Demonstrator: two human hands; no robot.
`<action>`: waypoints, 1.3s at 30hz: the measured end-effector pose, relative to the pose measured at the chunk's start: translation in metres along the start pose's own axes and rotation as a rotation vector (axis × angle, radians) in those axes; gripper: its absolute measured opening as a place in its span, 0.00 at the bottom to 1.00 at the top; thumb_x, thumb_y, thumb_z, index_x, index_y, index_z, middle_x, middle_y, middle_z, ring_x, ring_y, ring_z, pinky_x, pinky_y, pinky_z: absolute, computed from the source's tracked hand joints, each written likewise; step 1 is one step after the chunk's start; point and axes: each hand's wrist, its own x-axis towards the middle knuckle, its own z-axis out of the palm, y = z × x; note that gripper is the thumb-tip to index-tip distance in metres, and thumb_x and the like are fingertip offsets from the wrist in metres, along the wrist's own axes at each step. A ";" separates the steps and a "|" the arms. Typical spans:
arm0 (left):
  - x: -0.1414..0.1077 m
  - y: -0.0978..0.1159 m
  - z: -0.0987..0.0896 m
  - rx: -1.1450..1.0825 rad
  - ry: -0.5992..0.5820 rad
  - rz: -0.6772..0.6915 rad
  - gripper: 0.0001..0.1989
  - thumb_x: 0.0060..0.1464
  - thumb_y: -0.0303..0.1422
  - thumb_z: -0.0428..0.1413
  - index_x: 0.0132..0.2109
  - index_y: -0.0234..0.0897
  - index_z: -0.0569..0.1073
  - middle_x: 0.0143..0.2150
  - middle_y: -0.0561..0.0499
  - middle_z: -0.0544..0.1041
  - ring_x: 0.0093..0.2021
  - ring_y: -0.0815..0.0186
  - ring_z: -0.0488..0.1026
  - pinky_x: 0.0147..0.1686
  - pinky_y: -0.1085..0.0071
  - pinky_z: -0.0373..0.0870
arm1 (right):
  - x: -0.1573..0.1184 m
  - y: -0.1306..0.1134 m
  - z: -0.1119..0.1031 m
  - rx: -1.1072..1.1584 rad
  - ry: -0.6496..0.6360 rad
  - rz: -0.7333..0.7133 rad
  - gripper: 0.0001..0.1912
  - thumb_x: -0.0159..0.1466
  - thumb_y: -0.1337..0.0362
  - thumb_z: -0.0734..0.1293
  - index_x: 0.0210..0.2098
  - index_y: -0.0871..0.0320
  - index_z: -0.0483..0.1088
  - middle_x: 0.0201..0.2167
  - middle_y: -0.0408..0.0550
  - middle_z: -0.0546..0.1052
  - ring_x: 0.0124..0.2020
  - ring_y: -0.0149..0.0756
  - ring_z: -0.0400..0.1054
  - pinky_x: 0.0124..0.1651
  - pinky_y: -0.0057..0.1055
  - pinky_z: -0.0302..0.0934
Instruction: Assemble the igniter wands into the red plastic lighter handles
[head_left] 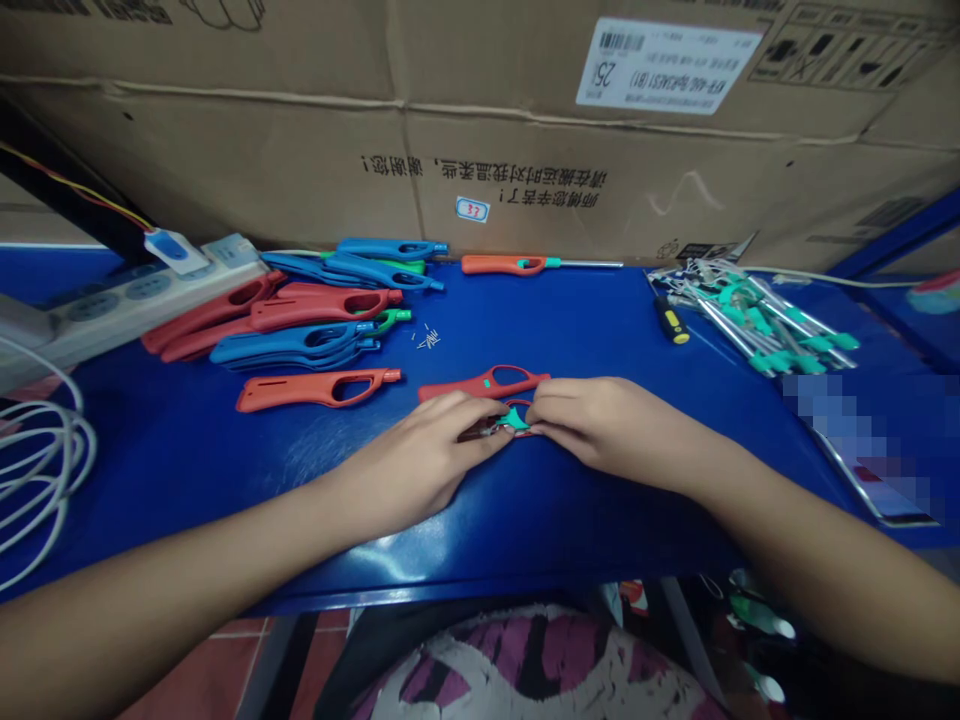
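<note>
Both hands meet over the blue table, near its middle. My left hand is closed, its thumb and fingers pinching a red lighter casing with a green trigger piece in it. From the right, my right hand pinches the other end of that casing beside the green piece. Much of the casing is hidden by my fingers. Just beyond them lies another red casing half with a small green spot on it. An orange casing rests to the left of my left hand.
Red and blue casings are piled at left beside a power strip. Tiny screws lie near them. An assembled orange lighter is by the cardboard box. At right are a screwdriver, metal rods with green parts and a phone.
</note>
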 end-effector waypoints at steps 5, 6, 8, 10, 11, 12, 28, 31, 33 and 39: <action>0.000 -0.001 0.001 0.002 0.011 0.010 0.20 0.66 0.23 0.47 0.62 0.32 0.72 0.59 0.35 0.72 0.57 0.49 0.70 0.53 0.50 0.74 | 0.001 -0.002 0.000 0.021 -0.002 0.032 0.08 0.71 0.69 0.62 0.39 0.60 0.74 0.41 0.51 0.77 0.42 0.39 0.72 0.41 0.32 0.62; 0.000 -0.001 0.001 0.001 0.012 0.011 0.21 0.66 0.23 0.47 0.62 0.33 0.72 0.59 0.36 0.71 0.57 0.49 0.70 0.53 0.50 0.74 | 0.002 -0.001 0.001 0.071 0.017 0.039 0.07 0.70 0.69 0.63 0.39 0.60 0.74 0.41 0.50 0.77 0.42 0.38 0.72 0.41 0.31 0.62; 0.000 -0.001 0.001 -0.008 0.016 0.008 0.21 0.66 0.23 0.47 0.62 0.34 0.72 0.59 0.36 0.71 0.58 0.50 0.69 0.54 0.51 0.74 | 0.003 0.003 0.002 0.193 0.057 0.050 0.04 0.68 0.70 0.66 0.38 0.60 0.74 0.38 0.48 0.76 0.37 0.33 0.71 0.39 0.28 0.61; 0.001 -0.001 0.000 -0.018 0.022 0.003 0.21 0.66 0.22 0.47 0.62 0.35 0.72 0.60 0.36 0.70 0.59 0.51 0.69 0.54 0.51 0.74 | 0.004 0.006 0.003 0.283 0.086 0.056 0.02 0.65 0.72 0.69 0.36 0.60 0.75 0.34 0.45 0.75 0.32 0.29 0.68 0.34 0.25 0.59; 0.001 -0.001 0.000 -0.021 0.025 0.001 0.21 0.66 0.22 0.46 0.62 0.35 0.72 0.60 0.36 0.70 0.59 0.51 0.69 0.54 0.51 0.74 | 0.004 0.007 0.003 0.302 0.093 0.056 0.02 0.64 0.72 0.69 0.35 0.61 0.75 0.33 0.45 0.75 0.30 0.28 0.66 0.33 0.25 0.58; 0.002 -0.001 -0.001 -0.022 0.028 0.002 0.21 0.66 0.22 0.46 0.62 0.35 0.72 0.59 0.36 0.71 0.59 0.51 0.69 0.54 0.51 0.75 | 0.004 0.007 0.003 0.302 0.094 0.054 0.02 0.64 0.73 0.70 0.35 0.61 0.74 0.33 0.45 0.75 0.30 0.28 0.66 0.32 0.25 0.58; -0.001 -0.001 -0.001 -0.048 0.068 -0.012 0.20 0.67 0.23 0.49 0.63 0.38 0.71 0.61 0.37 0.71 0.60 0.53 0.71 0.54 0.52 0.76 | 0.001 0.018 0.000 0.066 0.242 -0.049 0.13 0.73 0.65 0.59 0.47 0.57 0.74 0.46 0.52 0.75 0.45 0.37 0.71 0.46 0.33 0.64; -0.002 -0.002 -0.002 -0.079 0.074 -0.017 0.20 0.66 0.24 0.50 0.62 0.38 0.72 0.61 0.38 0.70 0.61 0.54 0.70 0.56 0.54 0.75 | 0.004 0.022 0.004 -0.105 0.217 -0.037 0.13 0.72 0.65 0.59 0.49 0.57 0.74 0.51 0.55 0.73 0.50 0.43 0.68 0.48 0.39 0.63; -0.003 -0.001 -0.002 -0.086 0.061 -0.025 0.21 0.66 0.24 0.51 0.63 0.39 0.71 0.62 0.38 0.70 0.62 0.54 0.69 0.57 0.53 0.74 | 0.004 0.023 0.006 -0.135 0.195 -0.029 0.13 0.72 0.64 0.60 0.49 0.57 0.75 0.52 0.56 0.72 0.51 0.46 0.67 0.50 0.42 0.62; -0.002 -0.001 -0.002 -0.080 0.028 -0.042 0.21 0.67 0.25 0.49 0.64 0.40 0.70 0.62 0.38 0.69 0.62 0.53 0.69 0.56 0.51 0.73 | 0.001 0.023 0.002 0.114 0.171 -0.033 0.05 0.68 0.64 0.67 0.43 0.57 0.72 0.46 0.51 0.73 0.47 0.39 0.68 0.51 0.37 0.61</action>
